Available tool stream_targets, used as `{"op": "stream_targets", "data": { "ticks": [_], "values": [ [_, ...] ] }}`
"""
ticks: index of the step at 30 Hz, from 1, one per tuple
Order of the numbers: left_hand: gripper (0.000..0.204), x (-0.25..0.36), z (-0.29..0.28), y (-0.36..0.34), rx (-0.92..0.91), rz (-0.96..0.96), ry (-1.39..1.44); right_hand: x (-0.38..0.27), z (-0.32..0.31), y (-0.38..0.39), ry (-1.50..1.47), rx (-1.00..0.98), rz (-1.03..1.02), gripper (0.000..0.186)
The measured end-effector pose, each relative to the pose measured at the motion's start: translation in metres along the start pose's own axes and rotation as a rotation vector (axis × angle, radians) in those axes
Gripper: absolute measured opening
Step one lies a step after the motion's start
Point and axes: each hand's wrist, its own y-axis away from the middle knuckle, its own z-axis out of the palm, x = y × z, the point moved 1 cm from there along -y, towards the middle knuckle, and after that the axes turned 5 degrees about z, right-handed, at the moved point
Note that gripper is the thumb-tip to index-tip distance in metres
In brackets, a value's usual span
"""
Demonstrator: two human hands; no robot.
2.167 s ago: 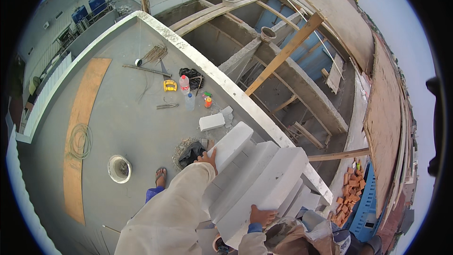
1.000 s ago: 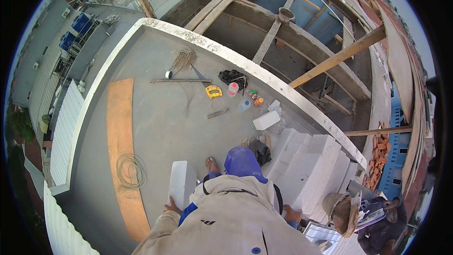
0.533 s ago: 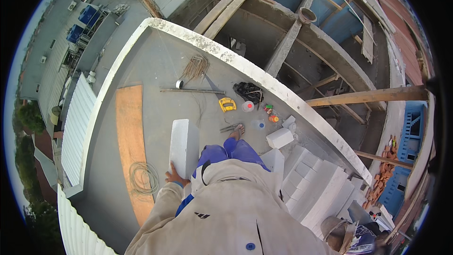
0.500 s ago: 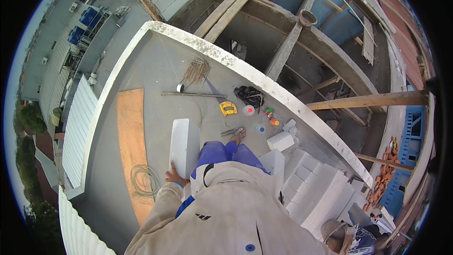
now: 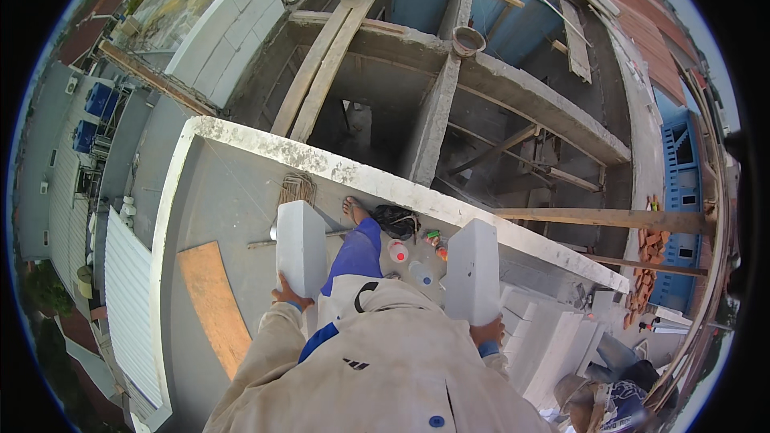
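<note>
My left hand [image 5: 289, 293] grips the lower end of a white aerated concrete block [image 5: 301, 247], its fingers wrapped round the outer edge. On the other side, my right hand [image 5: 487, 332] has hold of a second white aerated concrete block [image 5: 472, 266] in the same way, near its bottom. Both blocks point away from me, one on each side of my body. One bare foot [image 5: 353, 208] is forward, close to the low parapet. The undersides of the blocks and parts of both palms are hidden.
A white-topped parapet [image 5: 377, 180] crosses ahead; deep openings with concrete beams and timber planks [image 5: 337, 56] lie beyond. Bottles [image 5: 398, 251] and a black bag [image 5: 396, 222] lie by my foot. Stacked blocks [image 5: 545, 345] and a co-worker [image 5: 593, 401] are at right; an orange board [image 5: 213, 301] lies left.
I have moved forward, nearer the parapet, with the left block still in my hand. My right hand has come into view, holding a second block raised beside me.
</note>
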Motion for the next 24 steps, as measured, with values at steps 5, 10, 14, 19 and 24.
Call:
{"op": "stream_targets", "data": {
  "ticks": [5, 10, 14, 19, 24],
  "values": [
    [0.152, 0.064, -0.039, -0.081, -0.075, 0.024, -0.018, -0.081, -0.058, 0.02, 0.082, 0.005, 0.067, 0.129],
    [0.15, 0.123, -0.084, -0.109, -0.129, 0.041, -0.056, -0.126, -0.076, 0.001, -0.057, 0.046, 0.112, 0.12],
    [0.149, 0.161, -0.122, -0.104, -0.081, 0.053, -0.165, -0.144, -0.074, -0.018, -0.089, 0.038, 0.141, 0.119],
    [0.151, 0.199, -0.162, -0.106, -0.09, 0.069, -0.205, -0.169, -0.069, -0.041, -0.091, -0.001, 0.142, 0.118],
    [0.15, 0.236, -0.176, -0.116, -0.093, 0.047, -0.27, -0.208, -0.057, -0.092, -0.073, -0.046, 0.117, 0.117]
  ]
}}
